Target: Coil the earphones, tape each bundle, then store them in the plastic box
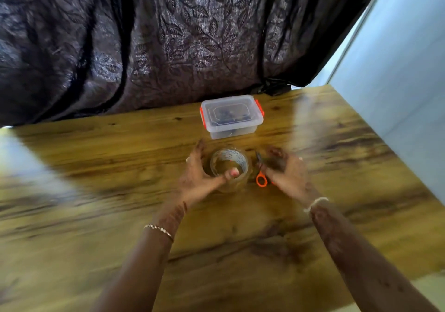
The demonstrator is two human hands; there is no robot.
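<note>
Gripping glossy tape ring [230, 156], left hand [199, 176]; right hand [286, 174] pinching orange-looped scissors [257, 181].

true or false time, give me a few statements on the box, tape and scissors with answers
1. The box has its lid on. True.
2. The left hand holds the tape. True.
3. The scissors lie inside the box. False: the right hand holds them, beside the tape.
4. The tape sits on top of the box. False: it is nearer the person, apart from the box.
5. The scissors have a blue handle. False: it is orange.
</note>
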